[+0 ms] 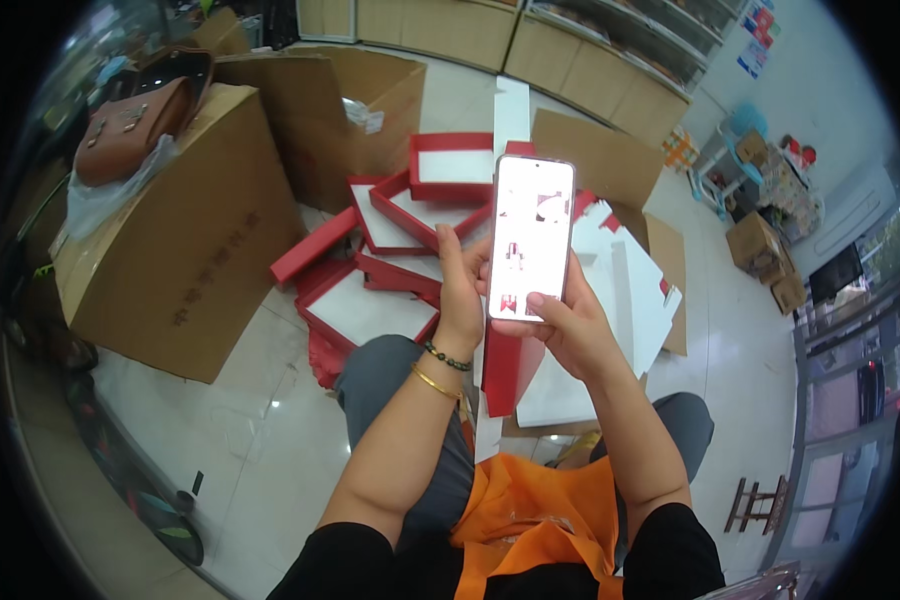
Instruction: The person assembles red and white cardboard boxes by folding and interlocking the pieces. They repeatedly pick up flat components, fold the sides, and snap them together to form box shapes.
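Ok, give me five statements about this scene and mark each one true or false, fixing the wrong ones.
1. The right hand holds a phone with its screen lit. True.
2. The left wrist is bare. False: the left wrist wears a dark beaded bracelet and a gold bangle.
3. A brown bag rests on top of a large cardboard box. True.
4. The open trays in the pile are blue. False: the trays are red outside and white inside.
5. The person's apron is orange. True.
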The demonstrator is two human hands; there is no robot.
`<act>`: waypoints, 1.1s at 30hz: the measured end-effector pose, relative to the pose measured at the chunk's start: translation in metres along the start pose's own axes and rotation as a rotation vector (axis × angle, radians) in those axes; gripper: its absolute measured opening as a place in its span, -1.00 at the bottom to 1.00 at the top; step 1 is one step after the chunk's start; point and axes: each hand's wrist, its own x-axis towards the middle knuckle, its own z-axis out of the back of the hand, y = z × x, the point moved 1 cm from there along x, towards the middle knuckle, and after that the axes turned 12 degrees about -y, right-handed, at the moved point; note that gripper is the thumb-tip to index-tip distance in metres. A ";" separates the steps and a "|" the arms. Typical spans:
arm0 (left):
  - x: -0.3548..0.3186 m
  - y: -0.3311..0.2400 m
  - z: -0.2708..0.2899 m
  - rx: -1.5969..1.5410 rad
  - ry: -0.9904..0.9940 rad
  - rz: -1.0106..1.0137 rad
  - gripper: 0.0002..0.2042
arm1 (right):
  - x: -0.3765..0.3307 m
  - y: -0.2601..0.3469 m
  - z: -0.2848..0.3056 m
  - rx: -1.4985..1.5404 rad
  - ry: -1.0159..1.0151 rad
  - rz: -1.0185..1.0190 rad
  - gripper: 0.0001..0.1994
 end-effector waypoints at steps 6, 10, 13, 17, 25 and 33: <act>0.014 -0.004 0.011 -0.797 0.251 -0.125 -0.18 | 0.016 0.011 -0.080 -0.019 0.172 0.059 -0.03; 0.007 0.017 -0.019 -0.261 0.039 -0.145 -0.21 | 0.044 0.017 -0.125 -0.011 0.289 0.024 -0.14; 0.005 0.019 -0.028 -0.024 -0.068 -0.157 -0.23 | 0.076 -0.013 -0.195 -0.133 0.323 -0.078 -0.24; 0.001 0.003 -0.008 0.082 -0.156 -0.221 -0.26 | 0.115 -0.061 -0.306 -0.136 0.419 -0.310 -0.36; 0.006 0.008 -0.004 0.198 -0.211 -0.218 -0.32 | 0.171 -0.139 -0.518 0.075 0.741 -0.511 -0.43; 0.013 0.009 0.000 0.236 -0.255 -0.227 -0.37 | 0.193 -0.201 -0.584 0.550 0.686 -0.667 -0.38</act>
